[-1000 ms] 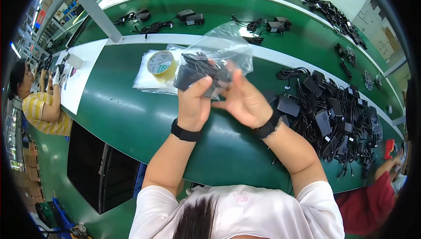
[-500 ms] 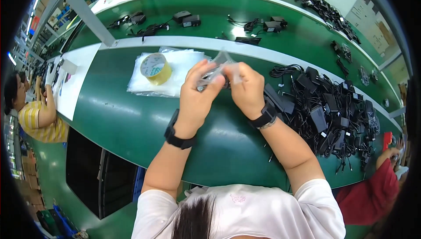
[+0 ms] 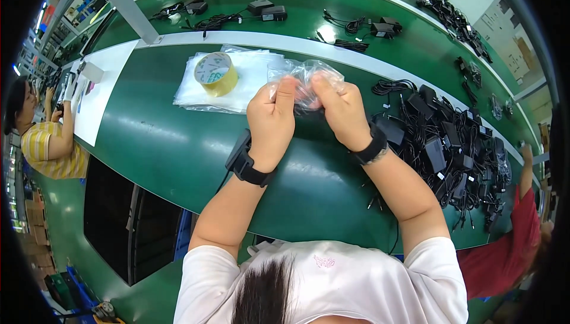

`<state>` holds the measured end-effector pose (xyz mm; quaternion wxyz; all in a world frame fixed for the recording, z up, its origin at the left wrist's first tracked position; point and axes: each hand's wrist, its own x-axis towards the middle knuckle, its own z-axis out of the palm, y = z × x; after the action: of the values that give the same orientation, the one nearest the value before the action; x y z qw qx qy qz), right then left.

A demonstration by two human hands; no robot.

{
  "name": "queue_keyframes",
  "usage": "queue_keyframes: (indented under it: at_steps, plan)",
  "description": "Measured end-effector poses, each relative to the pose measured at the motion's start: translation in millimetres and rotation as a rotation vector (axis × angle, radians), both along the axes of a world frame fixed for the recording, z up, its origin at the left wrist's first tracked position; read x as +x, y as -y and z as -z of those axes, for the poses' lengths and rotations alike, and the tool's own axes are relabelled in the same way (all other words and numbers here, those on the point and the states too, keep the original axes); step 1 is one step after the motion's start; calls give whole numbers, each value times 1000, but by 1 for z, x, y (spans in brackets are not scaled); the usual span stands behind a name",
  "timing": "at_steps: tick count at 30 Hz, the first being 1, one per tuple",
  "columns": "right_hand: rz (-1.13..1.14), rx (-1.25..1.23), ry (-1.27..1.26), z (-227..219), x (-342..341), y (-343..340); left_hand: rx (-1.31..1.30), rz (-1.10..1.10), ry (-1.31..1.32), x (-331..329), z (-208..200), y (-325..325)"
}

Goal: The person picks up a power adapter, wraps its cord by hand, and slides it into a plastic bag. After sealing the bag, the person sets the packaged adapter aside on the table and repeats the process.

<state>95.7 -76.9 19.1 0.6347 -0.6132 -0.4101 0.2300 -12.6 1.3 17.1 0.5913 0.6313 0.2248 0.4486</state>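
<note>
A crumpled clear plastic bag (image 3: 306,70) is stretched between my two hands above the green bench. My left hand (image 3: 273,119) pinches its left part between thumb and fingers, and my right hand (image 3: 345,113) grips the right part. Glare on the plastic and my fingers hide whether anything lies inside. Left of my hands, a roll of yellowish clear tape (image 3: 224,84) sits on a stack of flat clear bags (image 3: 185,89). To the right of my right hand lies a heap of black power adapters (image 3: 436,155) with tangled cables.
Beyond a white rail (image 3: 237,38) runs a green conveyor surface (image 3: 297,6) carrying several adapters (image 3: 270,11). A person in a yellow striped top (image 3: 50,149) works at left. A red sleeve (image 3: 504,253) shows at right. Black flat panels (image 3: 110,220) stand below the bench at left.
My hands have turned and tightened on the bag, which is now spread between them. The person in red has reached forward toward the conveyor. The view has shifted slightly.
</note>
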Motion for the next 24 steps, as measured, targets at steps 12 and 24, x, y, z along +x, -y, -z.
queue_keyframes:
  at_steps: [12, 24]
  plan:
    - [-200, -84, -749, -18, 1, 16, 306, -192, 30, -2, 0, -2]
    - [-385, -82, -201, -60, 33, 26, 53, 160, -99, -1, -10, -19]
